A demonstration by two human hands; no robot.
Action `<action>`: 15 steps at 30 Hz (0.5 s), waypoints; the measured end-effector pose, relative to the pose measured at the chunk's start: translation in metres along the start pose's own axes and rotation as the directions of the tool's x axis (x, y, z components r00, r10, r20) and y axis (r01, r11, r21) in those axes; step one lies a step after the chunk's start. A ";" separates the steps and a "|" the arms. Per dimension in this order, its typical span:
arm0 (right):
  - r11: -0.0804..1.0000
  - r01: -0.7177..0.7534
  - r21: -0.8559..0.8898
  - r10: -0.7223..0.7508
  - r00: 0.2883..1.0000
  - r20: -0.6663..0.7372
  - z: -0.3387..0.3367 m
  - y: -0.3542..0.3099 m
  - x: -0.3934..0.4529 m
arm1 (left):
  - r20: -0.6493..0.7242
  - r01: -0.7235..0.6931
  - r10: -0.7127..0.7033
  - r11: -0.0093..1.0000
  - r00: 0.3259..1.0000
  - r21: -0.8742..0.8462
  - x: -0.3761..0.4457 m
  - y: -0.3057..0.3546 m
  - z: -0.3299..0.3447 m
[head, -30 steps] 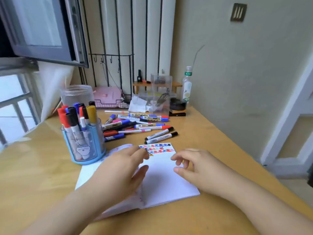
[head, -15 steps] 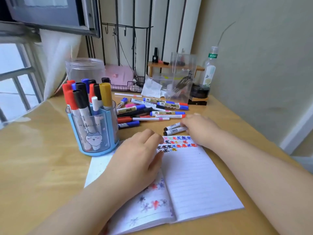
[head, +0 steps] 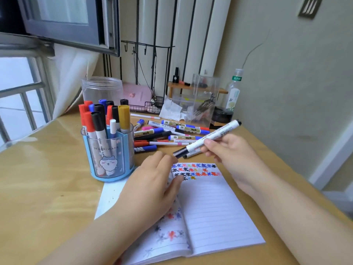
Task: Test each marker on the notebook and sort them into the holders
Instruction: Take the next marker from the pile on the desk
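The right hand (head: 227, 150) pinches a white marker with black cap (head: 207, 139) and holds it in the air above the far edge of the open notebook (head: 214, 207), tilted, cap end toward the left hand (head: 152, 188). The left hand rests flat on the left page with fingers relaxed, fingertips close to the cap. Small colour marks fill the top lines of the right page. On the left stands a blue pen holder (head: 108, 157) full of markers. More loose markers (head: 164, 134) lie on the wooden desk (head: 38, 178) behind the notebook, and a clear jar (head: 102, 90) stands farther back.
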State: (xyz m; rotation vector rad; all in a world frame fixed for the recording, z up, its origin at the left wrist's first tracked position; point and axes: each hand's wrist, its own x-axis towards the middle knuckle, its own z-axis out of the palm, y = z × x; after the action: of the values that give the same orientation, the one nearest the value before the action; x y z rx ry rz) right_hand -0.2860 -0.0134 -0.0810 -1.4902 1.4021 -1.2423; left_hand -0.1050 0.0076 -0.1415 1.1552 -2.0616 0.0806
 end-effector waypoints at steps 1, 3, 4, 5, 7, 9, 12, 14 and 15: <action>0.994 -0.046 0.102 0.045 0.999 0.014 0.003 0.002 -0.008 | -0.002 0.007 -0.007 1.000 1.000 -0.003 -0.001 0.001 0.000; 0.957 -0.127 0.260 0.122 0.992 0.035 0.008 0.009 -0.019 | -0.021 0.019 -0.019 1.000 1.000 -0.003 -0.002 0.003 -0.001; 0.932 -0.161 0.324 0.155 0.987 0.044 0.009 0.014 -0.022 | -0.041 0.019 -0.020 1.000 0.999 -0.003 -0.001 0.004 -0.001; 0.912 -0.187 0.366 0.179 0.982 0.055 0.010 0.017 -0.025 | -0.065 0.021 -0.021 1.000 0.998 -0.003 -0.001 0.005 -0.002; 0.891 -0.221 0.396 0.201 0.975 0.093 0.012 0.022 -0.029 | -0.104 0.032 -0.033 0.999 0.994 -0.008 0.000 0.005 -0.003; 0.876 -0.241 0.417 0.196 0.969 0.149 0.011 0.024 -0.033 | -0.086 0.018 -0.018 1.000 0.996 -0.002 0.000 0.005 -0.004; 0.870 -0.269 0.413 0.207 0.960 0.190 0.009 0.025 -0.035 | 0.012 -0.023 0.022 0.998 1.000 0.063 0.000 0.005 -0.001; 0.914 -0.286 0.289 0.246 0.955 0.167 0.008 0.027 -0.036 | 0.045 -0.014 0.010 0.996 0.999 0.086 0.000 0.006 0.002; 0.942 -0.276 0.189 0.252 0.957 0.142 0.007 0.028 -0.036 | 0.054 0.010 -0.013 0.998 0.998 0.067 0.000 0.005 0.002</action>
State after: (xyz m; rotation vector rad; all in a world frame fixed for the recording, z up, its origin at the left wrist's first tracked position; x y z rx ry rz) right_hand -0.2855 0.0171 -0.1155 -1.1697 1.3039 -1.0792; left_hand -0.1101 0.0100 -0.1415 1.2219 -2.1138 0.1147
